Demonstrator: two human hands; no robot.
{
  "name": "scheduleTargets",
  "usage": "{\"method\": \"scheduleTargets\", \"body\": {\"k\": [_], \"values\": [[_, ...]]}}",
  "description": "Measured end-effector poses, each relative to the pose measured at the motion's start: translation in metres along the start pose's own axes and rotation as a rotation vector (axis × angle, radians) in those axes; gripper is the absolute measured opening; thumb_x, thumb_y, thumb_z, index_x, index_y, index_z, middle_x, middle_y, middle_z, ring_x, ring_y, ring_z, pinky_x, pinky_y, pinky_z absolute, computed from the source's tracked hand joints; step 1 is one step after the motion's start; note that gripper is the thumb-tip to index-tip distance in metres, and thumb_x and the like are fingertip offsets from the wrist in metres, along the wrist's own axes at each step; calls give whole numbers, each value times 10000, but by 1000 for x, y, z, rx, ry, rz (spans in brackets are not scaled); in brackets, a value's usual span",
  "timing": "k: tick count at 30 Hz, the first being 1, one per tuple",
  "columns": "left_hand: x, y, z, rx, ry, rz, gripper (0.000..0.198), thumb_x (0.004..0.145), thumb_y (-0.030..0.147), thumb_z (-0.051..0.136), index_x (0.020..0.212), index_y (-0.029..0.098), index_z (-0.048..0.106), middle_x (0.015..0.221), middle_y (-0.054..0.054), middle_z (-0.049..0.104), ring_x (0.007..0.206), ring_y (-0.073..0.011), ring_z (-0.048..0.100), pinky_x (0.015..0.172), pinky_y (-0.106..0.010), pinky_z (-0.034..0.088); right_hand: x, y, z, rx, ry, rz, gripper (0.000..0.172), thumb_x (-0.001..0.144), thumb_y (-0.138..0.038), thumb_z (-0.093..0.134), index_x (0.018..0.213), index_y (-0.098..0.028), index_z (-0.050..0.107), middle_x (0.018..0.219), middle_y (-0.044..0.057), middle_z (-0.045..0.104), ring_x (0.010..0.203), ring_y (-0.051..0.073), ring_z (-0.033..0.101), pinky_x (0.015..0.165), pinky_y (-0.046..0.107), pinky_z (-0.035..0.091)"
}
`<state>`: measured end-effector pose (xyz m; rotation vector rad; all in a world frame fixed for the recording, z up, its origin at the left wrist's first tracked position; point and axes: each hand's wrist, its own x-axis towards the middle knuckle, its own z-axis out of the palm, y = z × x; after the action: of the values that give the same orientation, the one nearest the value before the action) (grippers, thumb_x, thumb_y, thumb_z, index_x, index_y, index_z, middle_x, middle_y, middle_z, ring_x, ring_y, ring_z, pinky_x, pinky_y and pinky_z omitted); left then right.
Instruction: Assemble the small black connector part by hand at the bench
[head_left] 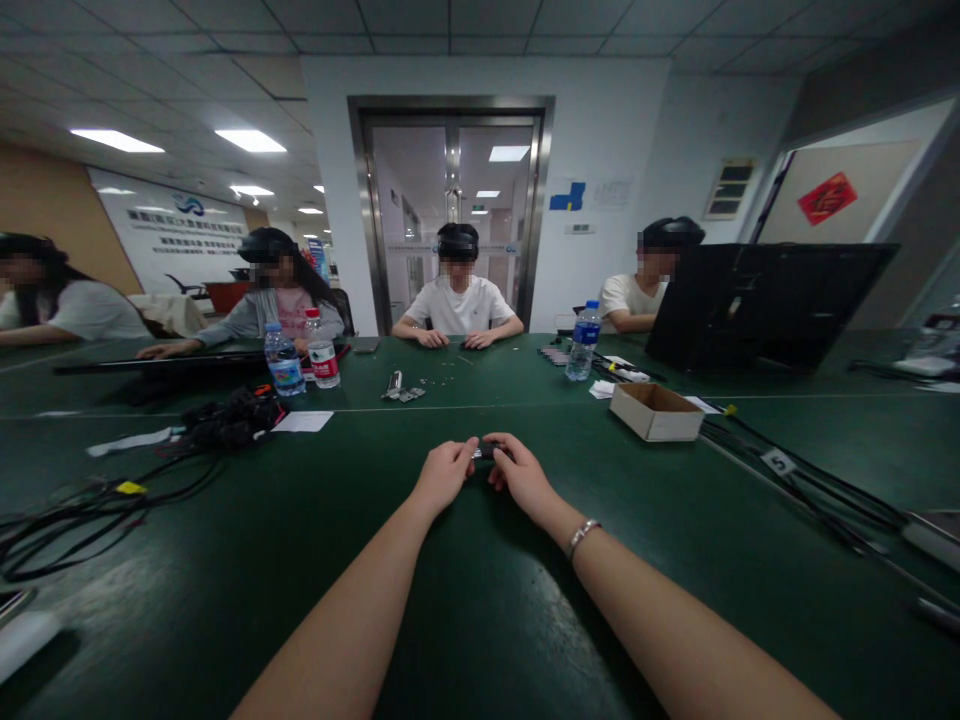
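Both hands meet just above the green table (480,590), around a small black object (486,452) with a pale, silvery patch at its left end. It is too small and covered to name exactly. My left hand (445,474) pinches its left end between thumb and fingers. From the right, my right hand (521,474) grips the other end, its thumb on top and fingers curled behind. A silver bracelet (583,538) circles my right wrist.
An open cardboard box (656,412) stands right, near black cables (810,490). Small metal parts (403,390) lie ahead. More cables (112,510), a black tangled bundle (234,418) and bottles (283,360) are left. A water bottle (583,342) and monitor (765,305) stand right. Several people sit opposite.
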<state>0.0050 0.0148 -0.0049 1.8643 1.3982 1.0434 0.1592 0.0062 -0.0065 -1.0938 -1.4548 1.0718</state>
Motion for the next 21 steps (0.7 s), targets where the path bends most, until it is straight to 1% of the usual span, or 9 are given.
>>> {"method": "scheduleTargets", "body": {"k": [6,13,17,21], "values": [[0,-1,0,-22,-10,10,587,827,658,315,642,172,586,648,-26,580,615,-161,537,613,-269,385,0,0,0,3,-6,6,254,825,-249,447,1052,-176,533,571,-54,508,465,99,522,434,189,411],[0,1,1,-138,-31,-13,533,808,644,382,714,165,597,681,-27,597,622,-155,554,593,-262,412,0,-2,1,24,2,7,246,812,-252,466,1033,-172,538,615,-46,516,472,96,520,430,191,410],[1,0,0,-96,-8,-36,569,803,668,362,671,165,591,640,-23,589,591,-155,539,588,-268,395,-1,-2,1,5,-9,6,261,816,-244,455,1052,-174,542,611,-48,506,472,96,517,435,192,410],[-1,3,-2,-62,-2,-70,594,805,684,335,644,167,577,614,-23,586,581,-159,540,593,-270,378,-1,-2,1,6,-8,4,259,811,-237,457,1047,-177,546,696,-28,529,500,95,530,434,195,415]]}}
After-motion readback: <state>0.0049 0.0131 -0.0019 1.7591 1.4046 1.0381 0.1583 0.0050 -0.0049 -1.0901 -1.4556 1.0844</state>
